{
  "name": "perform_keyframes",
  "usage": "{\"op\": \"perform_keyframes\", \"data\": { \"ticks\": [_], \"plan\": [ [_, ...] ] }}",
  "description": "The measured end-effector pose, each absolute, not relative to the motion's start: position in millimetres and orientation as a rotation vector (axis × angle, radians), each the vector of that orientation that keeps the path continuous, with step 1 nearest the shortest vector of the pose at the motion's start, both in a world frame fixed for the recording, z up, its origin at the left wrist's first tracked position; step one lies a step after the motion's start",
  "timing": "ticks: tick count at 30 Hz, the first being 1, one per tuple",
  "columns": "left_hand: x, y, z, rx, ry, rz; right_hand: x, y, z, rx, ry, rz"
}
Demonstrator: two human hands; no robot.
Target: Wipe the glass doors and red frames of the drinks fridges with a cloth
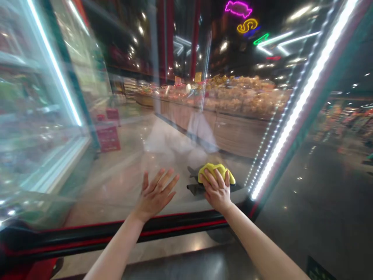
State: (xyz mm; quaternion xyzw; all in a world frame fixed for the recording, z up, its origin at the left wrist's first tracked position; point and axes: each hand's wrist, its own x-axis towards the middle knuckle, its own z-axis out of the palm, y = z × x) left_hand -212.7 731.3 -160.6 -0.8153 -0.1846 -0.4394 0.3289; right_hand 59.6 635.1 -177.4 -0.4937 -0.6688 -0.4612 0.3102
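A large glass pane (180, 155) stands in front of me, with white reflections across its middle. My right hand (218, 190) presses a bunched yellow cloth (217, 171) against the lower right of the glass, its fingers bent over the cloth. To its left, my left hand (157, 192) has its fingers spread, palm toward the pane; whether it touches the glass I cannot tell. A dark shape (196, 189) shows beside and below the cloth, too unclear to name.
A black bar with red stripes (96, 236) runs under the pane. A bright light strip (303, 99) edges it on the right. Through the glass are red boxes (107, 136) and a long counter (239, 134) piled with goods. A lit case (37, 116) stands left.
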Motion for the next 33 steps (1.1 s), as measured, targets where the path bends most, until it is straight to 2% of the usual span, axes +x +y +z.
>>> {"op": "perform_keyframes", "data": {
  "ticks": [5,11,14,19,22,27,33],
  "plan": [
    [-227,734,-159,-2.060,-0.546,-1.223,82,621,-178,-1.257,-1.795,-1.234],
    [-237,738,-157,-1.988,-0.588,-1.322,9,655,-142,-1.292,-1.670,-1.185],
    [-237,739,-161,-1.990,-0.619,-1.338,-7,659,-154,-1.183,-1.871,-1.224],
    [-250,741,-169,-1.990,-0.740,-1.371,37,640,-171,-1.044,-2.114,-1.314],
    [-260,743,-171,-2.000,-0.760,-1.372,43,644,-151,-1.150,-1.944,-1.276],
    [-262,744,-172,-2.030,-0.784,-1.392,-17,674,-123,-1.152,-1.759,-1.248],
    [-254,746,-171,-2.023,-0.817,-1.395,-32,677,-166,-1.107,-1.803,-1.264]
  ]
}}
